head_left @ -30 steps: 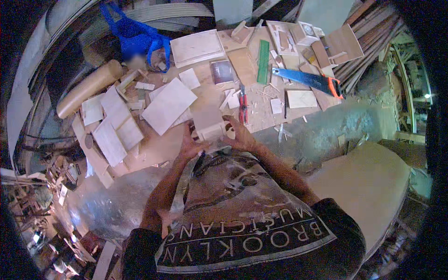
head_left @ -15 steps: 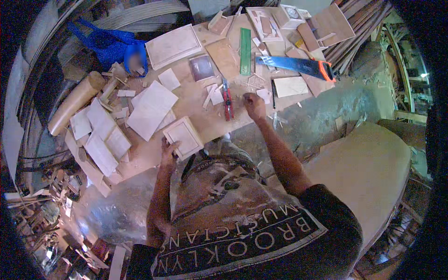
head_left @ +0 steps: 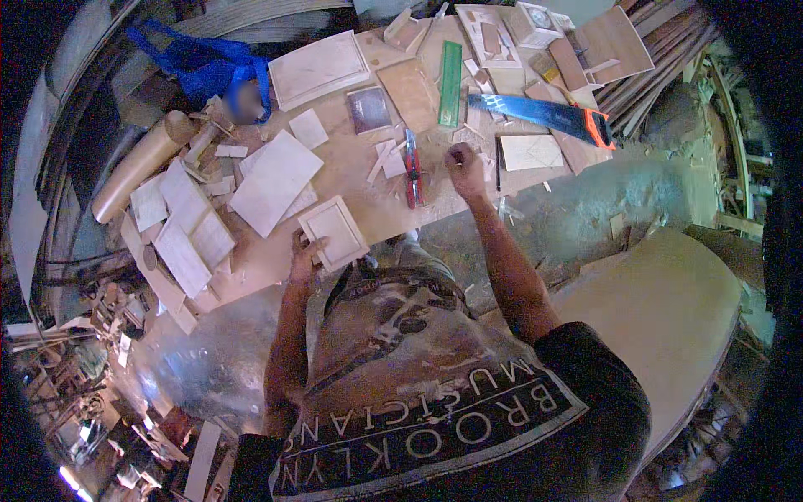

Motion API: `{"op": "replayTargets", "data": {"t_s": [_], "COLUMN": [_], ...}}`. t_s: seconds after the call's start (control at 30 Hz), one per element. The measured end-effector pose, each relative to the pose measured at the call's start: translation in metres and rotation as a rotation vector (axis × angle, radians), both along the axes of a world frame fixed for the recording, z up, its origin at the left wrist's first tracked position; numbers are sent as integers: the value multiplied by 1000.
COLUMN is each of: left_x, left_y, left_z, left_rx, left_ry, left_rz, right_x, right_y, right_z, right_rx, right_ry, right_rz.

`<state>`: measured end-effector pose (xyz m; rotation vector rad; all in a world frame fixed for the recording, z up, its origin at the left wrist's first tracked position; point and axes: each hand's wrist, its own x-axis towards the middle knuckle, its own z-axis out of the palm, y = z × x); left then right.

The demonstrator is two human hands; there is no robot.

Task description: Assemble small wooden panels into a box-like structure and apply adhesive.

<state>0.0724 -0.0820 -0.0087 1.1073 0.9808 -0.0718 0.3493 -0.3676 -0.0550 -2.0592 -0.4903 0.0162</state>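
Observation:
My left hand [head_left: 306, 254] grips the left edge of a small square wooden box [head_left: 334, 233] with a raised, frame-like border on top. The box sits at the near edge of the worktable. Farther right, my right hand [head_left: 467, 173] is closed, its fingers curled together above the tabletop; whatever is in them is too small to make out. Just left of that hand lie red-handled pliers [head_left: 414, 177]. A dark pencil-like stick [head_left: 498, 165] and a pale rectangular board [head_left: 531, 152] lie to its right.
A handsaw [head_left: 535, 115] with an orange-and-black handle lies at the far right, near a green strip [head_left: 450, 84]. Pale wooden panels [head_left: 276, 182] cover the table's left side, beside a thick cardboard-coloured roll [head_left: 142, 167]. A blue bag [head_left: 196, 79] lies behind them.
The whole view has shifted slightly. My right hand has turned a little, so its curled fingers show more. My left hand keeps its hold on the wooden box.

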Motion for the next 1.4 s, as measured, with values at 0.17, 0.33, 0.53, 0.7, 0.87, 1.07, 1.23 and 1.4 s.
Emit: {"op": "replayTargets", "data": {"t_s": [0.17,0.33,0.53,0.7,0.87,1.07,1.23,1.4], "left_x": [11,47,74,74,72,68,75,100], "left_y": [-6,-20,-20,-7,2,-8,-27,-76], "left_z": [-3,17,29,22,8,30,86,143], "left_rx": [44,32,-5,33,25,121,1091,767], "left_ry": [-168,-108,32,41,-28,40,-92,-367], "left_rz": [-56,-56,-85,-209,-281,-183,-206,-263], "right_x": [-27,-91,-131,-128,-112,-97,-88,-82], "right_y": [-44,-61,-61,-61,-72,-64,-42,-10], "right_z": [16,18,25,34,34,40,88,160], "right_rx": [508,528,402,480,460,514,492,733], "right_ry": [527,842,919,879,821,810,720,610], "right_rz": [-176,-325,-286,-336,-328,-224,-33,113]}}
